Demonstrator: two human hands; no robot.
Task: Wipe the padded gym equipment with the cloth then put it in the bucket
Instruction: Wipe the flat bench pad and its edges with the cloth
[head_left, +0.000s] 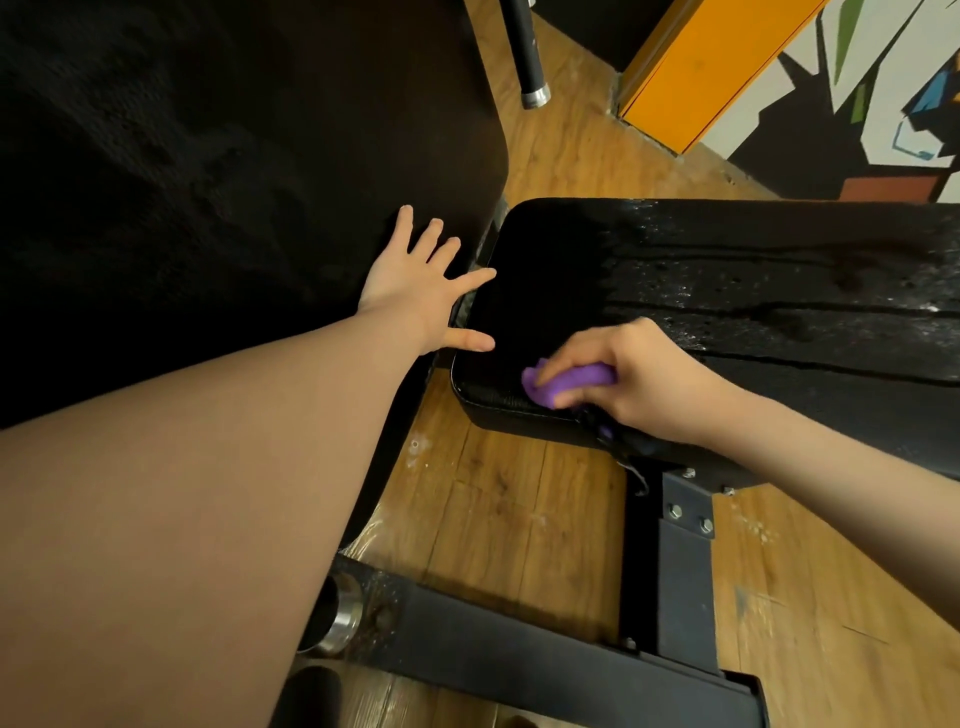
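Nearest, low in view: a black steel frame lying across a wood floor, with an upright post bolted up under the seat.

Above that, the right hand, fingers curled over a bunched purple cloth and pressing it onto the near left corner of the seat pad. Clenched round the cloth, thumb side toward the pad's edge, probably to keep the wad tight and bear down on the vinyl. Wrist low, forearm crossing the pad from the right, which suits short strokes along the edge.

Beside it, the left hand, released and holding nothing, fingers spread flat. Palm on the lower edge of the back pad, thumb and forefinger reaching across the gap toward the seat pad. Likely planted there as a brace (a steadying prop while leaning in) rather than for any wiping.

Further right on the seat pad, a wet, streaky sheen against the duller dark patch near the cloth. Judging by that, much of the surface seems already wiped, with the corner in hand now.

No bucket anywhere in view, so the drop-off not yet begun.

Farthest off: a dark bar with a metal end, an orange panel, and a painted wall behind.
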